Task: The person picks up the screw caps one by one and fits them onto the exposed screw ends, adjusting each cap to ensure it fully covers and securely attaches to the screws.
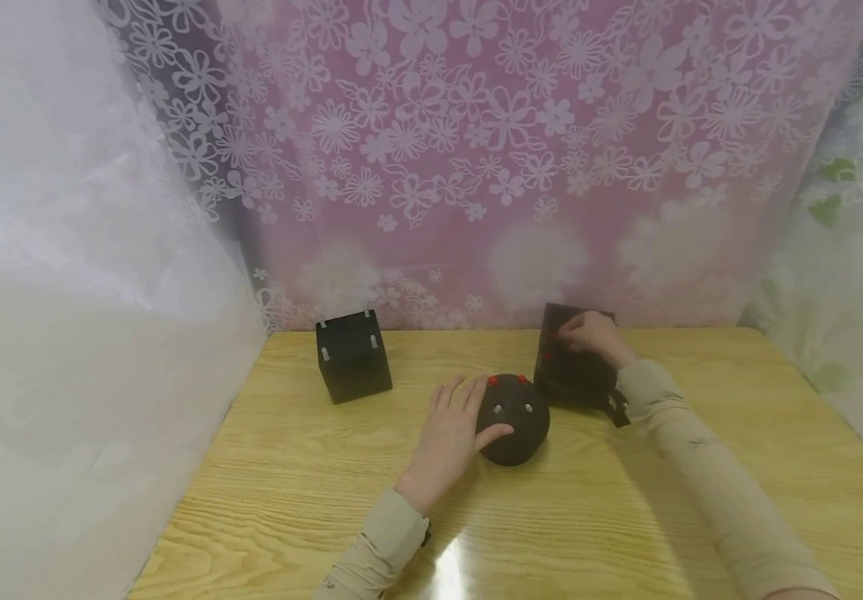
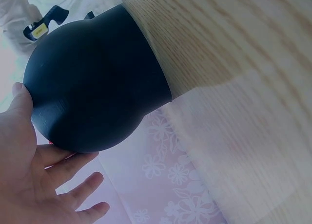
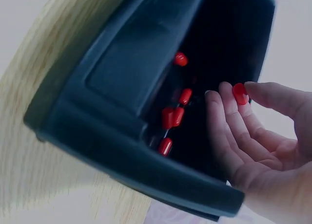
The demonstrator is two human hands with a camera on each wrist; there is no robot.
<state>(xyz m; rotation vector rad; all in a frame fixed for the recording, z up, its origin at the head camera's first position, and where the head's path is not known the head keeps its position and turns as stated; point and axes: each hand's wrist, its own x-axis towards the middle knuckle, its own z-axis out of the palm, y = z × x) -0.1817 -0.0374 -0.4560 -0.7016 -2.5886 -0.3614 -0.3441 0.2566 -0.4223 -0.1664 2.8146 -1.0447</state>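
Observation:
My left hand (image 1: 442, 442) holds a black rounded, ball-like body (image 1: 515, 437) on the table, thumb at the near side and fingers along its left. Two red caps (image 1: 522, 379) and two pale pegs (image 1: 529, 408) stick up from its top. In the left wrist view my thumb and index finger touch its smooth curved side, while the other fingers spread free. My right hand (image 1: 594, 335) is inside an open black bin (image 1: 577, 392). Between thumb and fingers it pinches a small red cap (image 3: 240, 94). Several more red caps (image 3: 178, 117) lie in the bin.
A black box (image 1: 356, 371) with pale pegs at its top corners stands at the back left. A pink flowered curtain (image 1: 439, 167) hangs behind the wooden table (image 1: 273, 483). Pale sheets (image 1: 63, 333) hang at both sides.

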